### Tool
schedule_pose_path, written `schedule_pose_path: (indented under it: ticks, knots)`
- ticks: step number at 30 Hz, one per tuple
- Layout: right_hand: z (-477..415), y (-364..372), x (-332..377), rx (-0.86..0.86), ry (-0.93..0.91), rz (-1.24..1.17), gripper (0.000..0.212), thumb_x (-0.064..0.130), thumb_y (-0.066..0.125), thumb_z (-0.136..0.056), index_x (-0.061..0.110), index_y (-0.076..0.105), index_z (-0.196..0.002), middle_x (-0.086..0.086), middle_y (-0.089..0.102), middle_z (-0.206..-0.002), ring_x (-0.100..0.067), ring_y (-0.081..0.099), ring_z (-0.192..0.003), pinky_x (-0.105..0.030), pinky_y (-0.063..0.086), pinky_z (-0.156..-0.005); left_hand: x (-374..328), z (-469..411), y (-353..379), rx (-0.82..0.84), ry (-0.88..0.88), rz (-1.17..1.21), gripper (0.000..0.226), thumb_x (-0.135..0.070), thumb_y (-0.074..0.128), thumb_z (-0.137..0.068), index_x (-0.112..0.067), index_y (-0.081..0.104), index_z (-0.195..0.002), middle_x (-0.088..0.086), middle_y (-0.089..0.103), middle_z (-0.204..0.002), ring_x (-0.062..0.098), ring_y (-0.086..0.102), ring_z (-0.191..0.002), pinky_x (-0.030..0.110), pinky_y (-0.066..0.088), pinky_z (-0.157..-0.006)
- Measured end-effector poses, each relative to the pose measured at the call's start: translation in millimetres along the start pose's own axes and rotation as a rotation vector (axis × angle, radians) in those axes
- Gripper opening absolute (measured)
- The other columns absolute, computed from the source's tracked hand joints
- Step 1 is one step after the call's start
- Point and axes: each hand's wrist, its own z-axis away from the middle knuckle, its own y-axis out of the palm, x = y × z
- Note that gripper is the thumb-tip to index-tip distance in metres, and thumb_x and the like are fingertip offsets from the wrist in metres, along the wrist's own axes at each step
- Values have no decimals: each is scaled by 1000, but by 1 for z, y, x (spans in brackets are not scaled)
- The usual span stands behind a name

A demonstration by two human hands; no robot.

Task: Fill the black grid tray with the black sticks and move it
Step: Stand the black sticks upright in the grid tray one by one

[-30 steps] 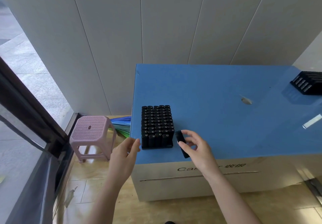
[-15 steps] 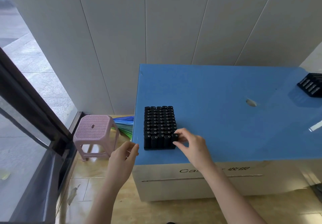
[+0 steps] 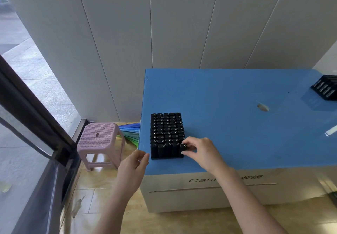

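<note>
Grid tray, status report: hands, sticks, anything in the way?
Right hand pinches a black stick at near right corner of black grid tray. Left hand open, empty, by blue table corner. Other slots look filled; nothing blocking.

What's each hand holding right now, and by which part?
Right hand pinches a black stick near its top, at the tray corner; left hand holds nothing.

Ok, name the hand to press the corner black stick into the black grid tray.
Right. The right hand pinches the black stick at the near right corner of the black grid tray; the left hand is beside it, holding nothing.
</note>
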Motion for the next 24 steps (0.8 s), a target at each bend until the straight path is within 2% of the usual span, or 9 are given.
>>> schedule_pose_path:
  ticks: [6, 9, 12, 14, 17, 19, 21, 24]
  knots:
    - [7, 16, -3, -136, -12, 43, 19, 24, 73, -78, 19, 69, -96, 8, 71, -85, -6, 63, -74, -22, 51, -71, 2, -2, 1, -17, 8, -6, 13, -24, 56, -91, -17, 61, -80, -2, 66, -76, 19, 62, -75, 40, 51, -74]
    - [9, 19, -2, -209, -26, 67, 16, 24, 75, -75, 17, 68, -87, 8, 64, -78, -8, 58, -65, -23, 50, -62, 5, -2, 1, -12, 6, -10, 13, -23, 56, -91, -20, 59, -79, -3, 66, -76, 18, 62, -76, 38, 51, -73]
    - [11, 18, -3, -243, 7, 45, 21, 23, 77, -72, 17, 62, -86, 11, 56, -78, -7, 53, -66, -17, 44, -60, 6, -4, 2, -18, 17, -16, 9, -19, 57, -90, -20, 59, -81, -6, 64, -79, 14, 59, -77, 26, 46, -67]
    - [12, 18, -6, -233, 56, -30, 33, 19, 78, -71, 18, 58, -97, 11, 53, -88, -3, 51, -76, -13, 42, -67, 5, -5, 4, -7, 7, 6, 4, -15, 59, -88, -18, 58, -90, -7, 62, -84, 11, 55, -78, 16, 41, -63]
    - [7, 20, -12, -90, 187, -154, 59, 4, 69, -77, 12, 43, -130, 4, 52, -121, -8, 53, -106, -22, 44, -95, 2, -12, 10, 104, -88, 171, 27, -6, 56, -87, -15, 53, -112, -4, 60, -105, 13, 56, -95, 10, 42, -67]
    - [5, 23, -12, 28, 245, -274, 69, -8, 58, -79, 11, 32, -140, 1, 47, -133, -12, 48, -121, -28, 37, -106, -1, -18, 18, 189, -134, 288, 40, 0, 50, -87, -14, 47, -125, -3, 56, -119, 13, 52, -111, 16, 40, -82]
    - [3, 30, -9, 82, 258, -364, 70, -15, 51, -76, 16, 37, -137, 5, 53, -125, -11, 50, -118, -24, 39, -103, -1, -24, 26, 225, -124, 317, 54, 10, 46, -84, -16, 42, -131, -4, 54, -123, 10, 48, -116, 20, 35, -89]
    - [7, 45, -5, 59, 305, -419, 71, -18, 51, -75, 20, 41, -135, 10, 55, -114, -7, 52, -112, -13, 40, -91, 6, -29, 34, 193, -73, 260, 68, 18, 49, -75, -17, 41, -133, -6, 57, -116, 9, 51, -113, 12, 38, -84]
